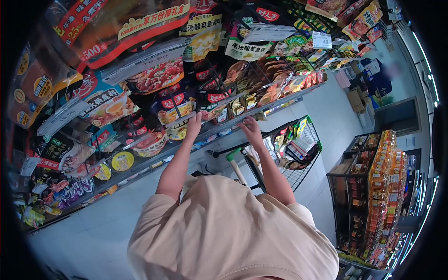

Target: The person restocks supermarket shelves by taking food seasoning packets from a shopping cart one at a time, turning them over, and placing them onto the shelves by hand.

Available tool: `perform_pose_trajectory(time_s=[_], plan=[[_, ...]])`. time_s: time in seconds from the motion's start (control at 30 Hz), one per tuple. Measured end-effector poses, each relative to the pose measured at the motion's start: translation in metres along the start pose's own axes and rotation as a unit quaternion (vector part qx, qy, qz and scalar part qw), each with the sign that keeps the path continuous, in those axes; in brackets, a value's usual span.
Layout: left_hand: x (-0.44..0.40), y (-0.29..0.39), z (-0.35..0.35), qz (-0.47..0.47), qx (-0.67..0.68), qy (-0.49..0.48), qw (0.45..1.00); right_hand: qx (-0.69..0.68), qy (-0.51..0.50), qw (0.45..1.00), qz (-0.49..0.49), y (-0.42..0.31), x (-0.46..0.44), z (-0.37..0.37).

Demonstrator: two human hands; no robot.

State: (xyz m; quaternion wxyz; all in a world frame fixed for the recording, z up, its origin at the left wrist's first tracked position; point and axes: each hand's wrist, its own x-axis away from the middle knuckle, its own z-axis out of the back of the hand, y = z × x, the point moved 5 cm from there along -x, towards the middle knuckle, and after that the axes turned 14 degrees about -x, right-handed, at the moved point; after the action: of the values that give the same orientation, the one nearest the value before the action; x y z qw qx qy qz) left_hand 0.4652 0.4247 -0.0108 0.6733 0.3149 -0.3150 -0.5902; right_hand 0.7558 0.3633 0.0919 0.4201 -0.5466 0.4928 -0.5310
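Note:
My left hand (pixel 194 125) reaches up to the shelf rack, its fingers at the price rail just below a dark purple packet (pixel 173 106); whether it grips anything is hidden. To the right, my right hand (pixel 251 130) is raised in front of the lower shelf edge with its fingers apart and nothing in them. Seasoning packets hang and stand on the shelves around both hands, among them a yellow-and-white one (pixel 201 37) higher up. Two round yellow-lidded tubs (pixel 122 161) are at the lower left.
A wire shopping cart (pixel 302 175) with several packets in it stands right of my right forearm, its green-ended handle (pixel 237 165) near my body. Further right is a display rack (pixel 347 186) of orange-packed goods. A person in dark clothing (pixel 377 81) is at the upper right, near boxes.

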Motion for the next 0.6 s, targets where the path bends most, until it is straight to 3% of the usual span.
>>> perform_pose_trajectory(time_s=[0.17, 0.3, 0.43, 0.5, 0.6], plan=[[-0.017, -0.012, -0.009, 0.015, -0.008, -0.014, 1.000, 0.099, 0.081, 0.991, 0.050, 0.012, 0.050, 0.051], [-0.019, -0.009, -0.013, 0.049, 0.027, -0.016, 0.998, 0.161, 0.168, 0.972, 0.032, 0.018, 0.102, 0.090], [-0.017, 0.012, -0.009, -0.026, 0.108, -0.006, 0.994, 0.248, 0.253, 0.934, -0.034, 0.039, 0.153, 0.125], [-0.018, 0.003, -0.012, 0.085, 0.138, 0.017, 0.987, 0.291, 0.271, 0.915, -0.063, 0.052, 0.174, 0.137], [-0.025, -0.012, -0.024, 0.079, 0.134, 0.018, 0.988, 0.276, 0.275, 0.913, -0.120, 0.066, 0.198, 0.141]])
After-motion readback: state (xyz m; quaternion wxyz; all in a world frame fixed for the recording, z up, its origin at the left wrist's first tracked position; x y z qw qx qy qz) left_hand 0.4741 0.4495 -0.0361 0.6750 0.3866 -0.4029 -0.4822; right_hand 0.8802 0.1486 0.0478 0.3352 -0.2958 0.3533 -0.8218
